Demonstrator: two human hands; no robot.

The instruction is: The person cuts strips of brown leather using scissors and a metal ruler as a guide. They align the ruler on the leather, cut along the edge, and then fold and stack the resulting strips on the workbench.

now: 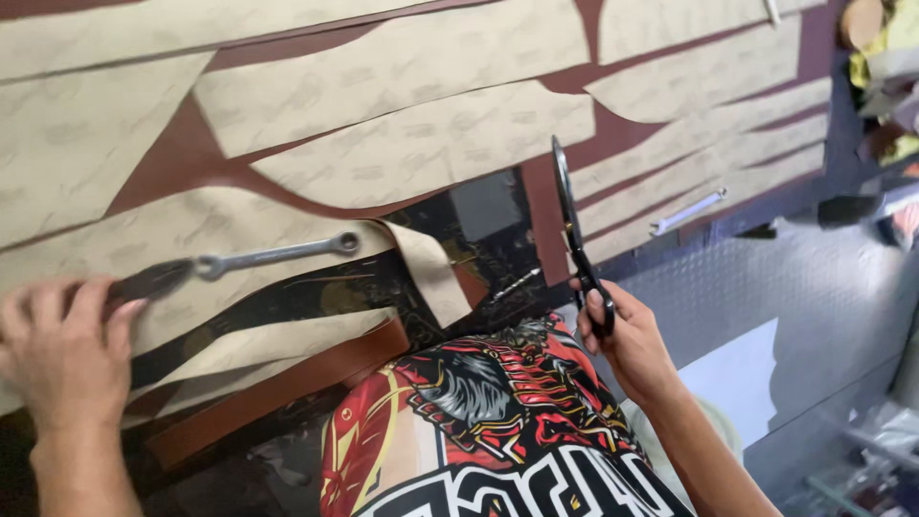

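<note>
Scissors (574, 235) clenched in the right hand (627, 340), left hand (62, 349) flat, ungripping, pinning paper patterns (239, 225) that could slip and skew cuts.

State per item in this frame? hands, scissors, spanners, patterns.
left hand: flat, pressing paper pattern
right hand: gripping scissors, blades shut, pointing up
ring spanner: lying on pattern
second spanner: lying on another pattern piece
brown material: spread flat, partly cut

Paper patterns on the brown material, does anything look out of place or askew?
One tan paper pattern strip near the table edge curls up and hangs over the cut brown material instead of lying flat. A wrench weighs down its neighbour. The other pieces lie flat.
</note>
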